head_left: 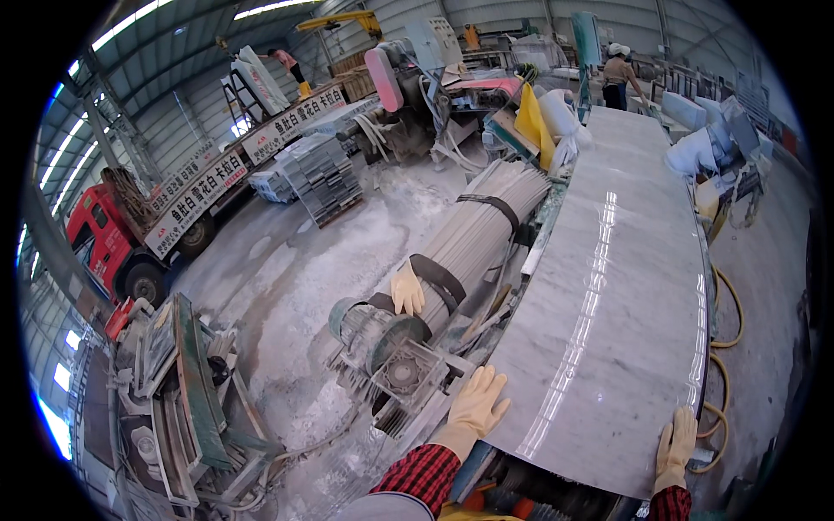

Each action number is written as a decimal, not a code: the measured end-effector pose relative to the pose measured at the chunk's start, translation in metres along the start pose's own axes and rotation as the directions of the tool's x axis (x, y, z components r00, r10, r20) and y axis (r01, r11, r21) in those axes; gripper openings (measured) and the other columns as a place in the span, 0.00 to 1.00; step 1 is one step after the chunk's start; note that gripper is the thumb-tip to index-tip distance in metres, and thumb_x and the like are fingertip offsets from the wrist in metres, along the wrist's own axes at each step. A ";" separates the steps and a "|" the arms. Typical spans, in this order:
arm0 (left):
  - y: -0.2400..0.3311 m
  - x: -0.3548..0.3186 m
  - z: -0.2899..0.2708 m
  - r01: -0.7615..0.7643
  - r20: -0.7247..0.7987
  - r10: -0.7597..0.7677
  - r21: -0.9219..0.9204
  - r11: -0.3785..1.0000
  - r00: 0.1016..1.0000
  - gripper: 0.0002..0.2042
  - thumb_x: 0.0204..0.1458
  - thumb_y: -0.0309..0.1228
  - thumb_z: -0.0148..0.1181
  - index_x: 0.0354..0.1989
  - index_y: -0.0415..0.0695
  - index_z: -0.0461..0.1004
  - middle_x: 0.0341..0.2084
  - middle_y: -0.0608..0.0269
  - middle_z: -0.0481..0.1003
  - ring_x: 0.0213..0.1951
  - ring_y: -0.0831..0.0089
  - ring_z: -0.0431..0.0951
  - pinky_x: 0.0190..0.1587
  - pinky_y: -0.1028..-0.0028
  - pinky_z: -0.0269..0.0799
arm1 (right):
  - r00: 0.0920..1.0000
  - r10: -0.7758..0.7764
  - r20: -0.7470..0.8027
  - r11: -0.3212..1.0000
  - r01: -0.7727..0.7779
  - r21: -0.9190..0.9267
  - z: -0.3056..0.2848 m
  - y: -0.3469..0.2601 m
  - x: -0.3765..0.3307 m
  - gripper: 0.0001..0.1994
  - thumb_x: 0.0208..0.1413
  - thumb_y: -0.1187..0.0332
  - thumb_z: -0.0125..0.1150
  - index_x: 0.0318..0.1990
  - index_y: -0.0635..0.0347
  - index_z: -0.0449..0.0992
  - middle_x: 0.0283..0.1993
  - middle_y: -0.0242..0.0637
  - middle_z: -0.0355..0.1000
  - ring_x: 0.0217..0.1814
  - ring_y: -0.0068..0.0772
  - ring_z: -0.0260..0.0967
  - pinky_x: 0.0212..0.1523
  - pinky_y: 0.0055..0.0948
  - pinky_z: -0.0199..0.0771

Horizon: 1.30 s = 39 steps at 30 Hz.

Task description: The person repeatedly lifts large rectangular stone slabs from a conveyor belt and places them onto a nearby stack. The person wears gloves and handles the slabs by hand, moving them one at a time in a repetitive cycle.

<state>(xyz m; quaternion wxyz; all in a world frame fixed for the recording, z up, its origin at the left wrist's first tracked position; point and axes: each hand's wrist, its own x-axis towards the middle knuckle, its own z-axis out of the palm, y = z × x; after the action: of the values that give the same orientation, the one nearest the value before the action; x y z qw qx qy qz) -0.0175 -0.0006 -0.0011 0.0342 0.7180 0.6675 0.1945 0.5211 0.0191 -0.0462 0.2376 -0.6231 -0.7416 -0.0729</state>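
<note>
A large polished marble slab (608,295), pale grey with faint veining, is seen lying flat on a machine bed and running away from the viewer toward the far end of the hall. The left hand (478,404), in a cream work glove, is laid flat on the near left corner of the slab, fingers spread and open, nothing gripped. The right hand (676,445), gloved alike, is set on the near right corner, fingers extended over the edge; no grasp is closed around anything. Red-checked sleeves are noted at the lower edge.

Just left of the slab, a strapped bundle of grey rods (482,234) is seen lying across a motor and gearbox unit (391,356); a third gloved hand (407,291), belonging to another person, rests on it. A yellow hose (725,347) is coiled on the floor along the slab's right edge. A red flatbed truck (130,243) stands well apart at the left, and a worker in a white helmet (618,74) near the slab's far end.

Risks judged: the surface is glossy and possibly wet, so open palms could slip; uneven pushing at the two corners could skew the slab against the rods; the hose is a trip hazard; fingers at the edge could be pinched.
</note>
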 end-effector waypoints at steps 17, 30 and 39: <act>-0.001 -0.007 -0.003 -0.002 -0.008 0.002 -0.033 0.999 1.000 0.28 0.62 0.42 0.63 0.68 0.46 0.70 0.71 0.40 0.66 0.72 0.39 0.64 0.74 0.53 0.62 | 0.995 0.079 0.055 0.997 -0.080 0.014 -0.004 -0.004 -0.003 0.23 0.67 0.70 0.57 0.68 0.66 0.72 0.73 0.57 0.68 0.77 0.61 0.61 0.79 0.56 0.55; -0.002 -0.012 -0.002 0.001 0.004 -0.001 -0.045 0.999 1.000 0.28 0.63 0.43 0.63 0.68 0.44 0.70 0.72 0.39 0.65 0.73 0.39 0.63 0.75 0.52 0.59 | 1.000 0.025 -0.019 0.999 -0.024 0.023 0.001 0.001 -0.012 0.22 0.66 0.72 0.58 0.67 0.63 0.73 0.71 0.53 0.70 0.76 0.61 0.63 0.77 0.57 0.58; -0.001 -0.014 -0.004 0.004 0.021 -0.003 -0.047 0.999 1.000 0.28 0.63 0.43 0.62 0.68 0.43 0.69 0.71 0.38 0.65 0.73 0.39 0.62 0.76 0.52 0.58 | 0.997 0.065 0.047 0.998 -0.065 0.010 -0.003 -0.003 -0.014 0.23 0.69 0.69 0.55 0.69 0.66 0.71 0.73 0.56 0.67 0.78 0.60 0.60 0.80 0.56 0.53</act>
<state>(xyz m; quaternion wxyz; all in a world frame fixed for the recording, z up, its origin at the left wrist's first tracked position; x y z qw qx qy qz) -0.0208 -0.0152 -0.0008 0.0583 0.7176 0.6637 0.2026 0.5208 0.0050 -0.0490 0.2260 -0.6471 -0.7266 -0.0464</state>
